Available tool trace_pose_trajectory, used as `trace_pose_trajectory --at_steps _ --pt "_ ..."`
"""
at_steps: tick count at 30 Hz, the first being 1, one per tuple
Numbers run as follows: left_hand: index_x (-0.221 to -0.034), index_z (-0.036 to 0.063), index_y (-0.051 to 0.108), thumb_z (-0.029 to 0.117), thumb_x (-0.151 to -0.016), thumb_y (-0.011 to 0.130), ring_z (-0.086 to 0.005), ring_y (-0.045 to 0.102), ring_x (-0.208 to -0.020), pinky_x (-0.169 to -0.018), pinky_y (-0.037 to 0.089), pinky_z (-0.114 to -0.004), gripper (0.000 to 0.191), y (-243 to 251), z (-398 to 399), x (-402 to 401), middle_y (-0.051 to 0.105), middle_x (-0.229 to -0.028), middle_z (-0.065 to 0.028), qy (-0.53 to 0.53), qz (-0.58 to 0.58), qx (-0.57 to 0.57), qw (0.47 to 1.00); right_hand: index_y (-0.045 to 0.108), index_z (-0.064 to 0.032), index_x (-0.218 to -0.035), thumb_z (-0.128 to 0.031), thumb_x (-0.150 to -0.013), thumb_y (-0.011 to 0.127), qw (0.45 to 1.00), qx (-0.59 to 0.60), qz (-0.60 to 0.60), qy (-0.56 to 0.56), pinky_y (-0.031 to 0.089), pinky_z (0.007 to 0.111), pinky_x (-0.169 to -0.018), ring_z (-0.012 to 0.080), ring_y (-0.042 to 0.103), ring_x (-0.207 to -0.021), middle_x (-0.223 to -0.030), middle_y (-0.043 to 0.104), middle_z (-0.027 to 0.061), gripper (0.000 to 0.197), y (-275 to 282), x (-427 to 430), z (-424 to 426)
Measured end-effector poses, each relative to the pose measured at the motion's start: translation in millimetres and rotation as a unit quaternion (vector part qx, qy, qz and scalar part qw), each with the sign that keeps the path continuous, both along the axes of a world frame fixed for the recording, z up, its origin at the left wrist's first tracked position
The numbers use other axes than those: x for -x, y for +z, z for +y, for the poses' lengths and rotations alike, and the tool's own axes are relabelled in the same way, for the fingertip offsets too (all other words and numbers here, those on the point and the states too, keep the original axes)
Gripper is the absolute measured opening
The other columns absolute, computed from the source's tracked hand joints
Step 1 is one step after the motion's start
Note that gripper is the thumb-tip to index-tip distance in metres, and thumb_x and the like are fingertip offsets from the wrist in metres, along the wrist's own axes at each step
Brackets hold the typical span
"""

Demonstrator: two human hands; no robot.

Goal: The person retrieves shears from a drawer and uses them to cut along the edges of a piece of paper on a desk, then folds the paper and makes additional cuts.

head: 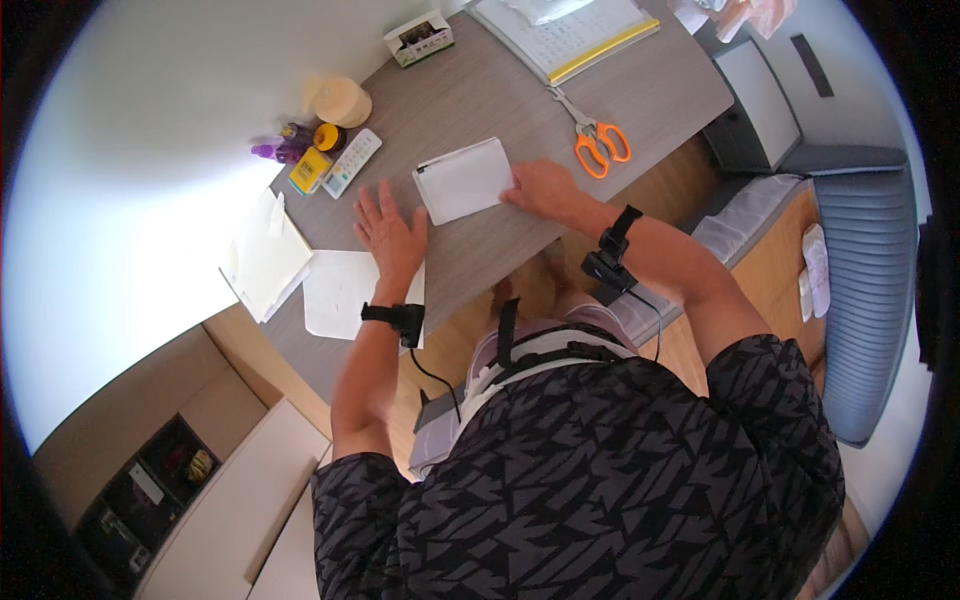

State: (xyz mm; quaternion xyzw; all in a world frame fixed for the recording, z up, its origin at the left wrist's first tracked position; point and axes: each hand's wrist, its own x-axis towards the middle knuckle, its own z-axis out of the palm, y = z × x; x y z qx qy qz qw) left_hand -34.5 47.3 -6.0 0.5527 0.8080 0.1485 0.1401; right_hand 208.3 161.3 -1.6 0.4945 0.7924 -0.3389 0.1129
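A small stack of white paper sheets [469,180] lies on the grey wood-grain desk [487,97]. My right hand [544,187] pinches its right edge between thumb and curled fingers. To the left of the stack, my left hand [390,236] is held palm down with its fingers apart and nothing in it. I cannot tell whether it touches the desk. Under the left wrist and forearm is a loose white sheet [341,292], partly hidden. Orange-handled scissors [592,139] rest with spread handles beyond my right hand.
Along the wall are a remote control [352,163], a yellow box [310,171], a cream roll [343,102] and a small open carton [420,39]. More papers [266,255] sit at the desk's left edge. A yellow-edged clear folder [570,37] lies at the back. A cushioned bench [862,300] stands right.
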Motion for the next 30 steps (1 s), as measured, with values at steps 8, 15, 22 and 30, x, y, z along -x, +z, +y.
trace_pose_trajectory --at_steps 8,15,22,30 --pt "-0.143 0.0110 0.036 0.022 -0.072 0.075 -0.0389 0.032 -0.133 -0.106 0.026 -0.058 0.081 10 48 -46 0.036 -0.143 -0.0167 -0.191 0.022 -0.043 0.980 0.067 -0.0051 -0.091 -0.044 -0.084 0.064 0.999 -0.020 0.031 0.000 0.051 0.049 -0.071 0.0361 0.065 -0.087 -0.090 0.068 0.0165 0.040 1 -2 -3" --pt "-0.137 0.0150 0.042 0.026 -0.066 0.082 -0.0343 0.039 -0.125 -0.101 0.032 -0.053 0.083 25 65 -56 0.045 -0.131 -0.0111 -0.159 0.050 0.101 0.981 0.065 -0.0065 -0.095 -0.041 -0.083 0.063 0.990 0.018 0.088 -0.108 0.049 0.048 -0.074 0.0368 0.064 -0.085 -0.093 0.067 0.0166 0.037 -10 -14 -7" --pt "-0.141 0.0170 0.041 0.026 -0.065 0.083 -0.0368 0.039 -0.127 -0.105 0.028 -0.053 0.086 21 40 -51 0.042 -0.136 -0.0134 -0.206 -0.016 0.092 0.974 0.057 -0.0036 -0.111 -0.032 -0.080 0.066 0.978 -0.083 0.134 -0.139 0.047 0.046 -0.082 0.0348 0.059 -0.101 -0.110 0.060 0.0181 0.043 -3 -14 -26" --pt "-0.144 0.0153 0.035 0.013 -0.069 0.077 -0.0381 0.029 -0.135 -0.112 0.021 -0.051 0.086 16 17 -63 0.042 -0.139 -0.0132 -0.283 0.010 -0.014 0.959 0.051 -0.0016 -0.117 -0.023 -0.073 0.074 0.991 -0.089 0.096 0.009 0.047 0.047 -0.087 0.0376 0.055 -0.107 -0.113 0.056 0.0196 0.054 20 -10 -45"
